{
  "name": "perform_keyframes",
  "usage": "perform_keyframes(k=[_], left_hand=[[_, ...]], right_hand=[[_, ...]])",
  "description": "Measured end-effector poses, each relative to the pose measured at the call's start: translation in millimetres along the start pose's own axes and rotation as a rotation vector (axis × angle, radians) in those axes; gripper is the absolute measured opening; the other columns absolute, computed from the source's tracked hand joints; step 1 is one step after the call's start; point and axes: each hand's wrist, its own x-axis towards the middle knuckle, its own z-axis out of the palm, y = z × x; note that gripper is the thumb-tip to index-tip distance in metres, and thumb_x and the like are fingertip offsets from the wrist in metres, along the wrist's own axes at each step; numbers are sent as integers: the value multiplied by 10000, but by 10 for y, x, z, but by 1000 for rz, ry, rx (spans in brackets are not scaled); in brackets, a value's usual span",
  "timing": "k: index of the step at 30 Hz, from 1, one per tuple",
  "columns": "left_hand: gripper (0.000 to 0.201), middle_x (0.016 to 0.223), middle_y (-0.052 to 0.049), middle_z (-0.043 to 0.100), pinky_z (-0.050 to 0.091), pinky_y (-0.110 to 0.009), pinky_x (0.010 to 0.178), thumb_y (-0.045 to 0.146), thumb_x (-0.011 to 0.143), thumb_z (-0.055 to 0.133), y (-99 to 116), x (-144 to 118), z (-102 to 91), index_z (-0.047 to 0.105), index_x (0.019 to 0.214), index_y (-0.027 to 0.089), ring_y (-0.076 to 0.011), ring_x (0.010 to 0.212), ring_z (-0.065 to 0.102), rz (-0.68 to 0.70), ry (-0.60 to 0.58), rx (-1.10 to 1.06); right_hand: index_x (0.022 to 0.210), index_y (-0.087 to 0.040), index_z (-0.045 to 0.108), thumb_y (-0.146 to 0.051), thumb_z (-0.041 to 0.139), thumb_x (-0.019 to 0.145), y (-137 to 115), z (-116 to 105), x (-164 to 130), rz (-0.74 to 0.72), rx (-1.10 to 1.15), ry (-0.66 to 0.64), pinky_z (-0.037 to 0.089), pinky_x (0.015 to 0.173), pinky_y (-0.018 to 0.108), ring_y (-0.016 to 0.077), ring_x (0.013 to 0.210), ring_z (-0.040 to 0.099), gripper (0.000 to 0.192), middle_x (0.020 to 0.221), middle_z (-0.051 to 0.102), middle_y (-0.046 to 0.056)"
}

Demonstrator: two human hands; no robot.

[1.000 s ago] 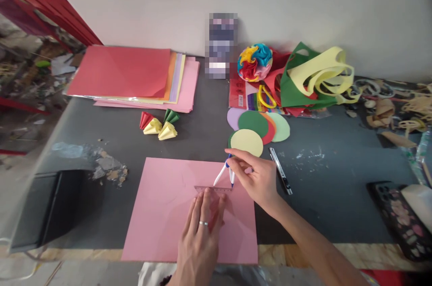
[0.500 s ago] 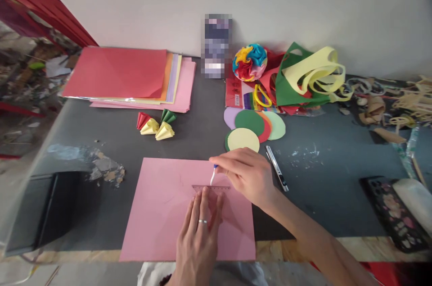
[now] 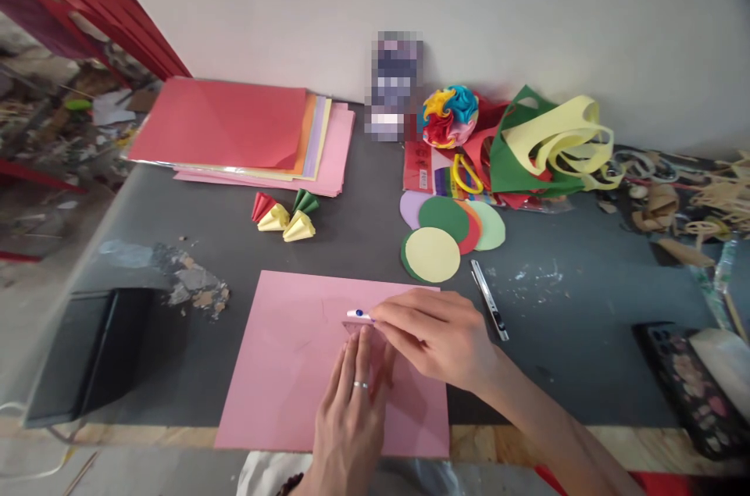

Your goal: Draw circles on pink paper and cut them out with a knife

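Note:
My left hand (image 3: 350,394) lies flat with its fingers stretched out, pressing a small clear ruler (image 3: 349,326) with a slanted end onto a pink paper sheet (image 3: 263,387). Much of the ruler is hidden under the fingers. Just above the ruler's edge, my right hand (image 3: 448,332) is closed in a pinch around a white and blue pen (image 3: 358,314). The pen is tilted nearly level, pointing left; I cannot tell whether it touches the paper. A few faint marks show on the sheet.
Right of the sheet lies a box cutter (image 3: 489,301). Behind are paper circles (image 3: 433,254), folded paper cones (image 3: 287,216), stacked coloured paper (image 3: 228,121), a fabric ball (image 3: 450,117) and paper offcuts (image 3: 544,140). A black case (image 3: 94,355) stands left, a phone (image 3: 683,387) right.
My right hand has come down and tipped the pen from nearly upright to almost level along the ruler. My left hand still presses the ruler. The whole view has shifted slightly.

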Motion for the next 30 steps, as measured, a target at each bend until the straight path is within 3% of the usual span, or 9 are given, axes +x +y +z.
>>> perform_keyframes(k=[4, 8, 17, 20, 24, 30], left_hand=[[568, 1338, -177, 721, 660, -388, 928, -32, 803, 519, -6, -19, 8, 680, 1308, 174, -336, 1252, 686, 7, 4, 3], [625, 1352, -168, 715, 661, -391, 927, -45, 788, 507, -4, -17, 8, 653, 1349, 187, -333, 1257, 683, 3, 2, 14], [707, 1399, -154, 689, 634, -374, 988, -34, 776, 496, -7, -57, 35, 572, 1444, 184, -307, 1317, 644, 4, -31, 30], [720, 1424, -147, 674, 637, -363, 979, -22, 780, 506, -11, -69, 30, 554, 1463, 200, -298, 1319, 644, 4, -48, 38], [772, 1505, -123, 614, 634, -326, 973, -20, 773, 538, -24, -46, -5, 519, 1497, 247, -284, 1343, 626, 13, -103, 56], [785, 1486, -118, 632, 619, -316, 997, -45, 768, 534, -31, -4, -18, 526, 1491, 261, -278, 1334, 632, 27, -59, 83]], right_hand=[[1133, -284, 756, -207, 559, 1029, -10, 62, 72, 15, -1, -25, 620, 804, 224, 118, 827, 770, 236, 949, 821, 18], [1085, -389, 768, -229, 523, 1039, -6, 53, 132, 52, -26, -63, 606, 787, 185, 101, 805, 763, 297, 949, 824, -17], [1119, -281, 733, -218, 604, 1026, 29, 66, 100, 65, 31, -105, 594, 814, 217, 108, 885, 751, 171, 987, 803, -25], [1056, -240, 747, -235, 645, 1012, 32, 38, 105, 94, -24, -81, 583, 771, 215, 98, 824, 743, 111, 953, 801, -26], [968, -226, 751, -207, 730, 955, 69, -73, 48, 127, -137, 46, 544, 693, 186, 74, 701, 724, 32, 830, 795, -53], [874, -225, 722, -204, 766, 915, 49, -253, -213, 130, -278, 107, 513, 588, 244, 101, 623, 714, 64, 749, 776, -47]])
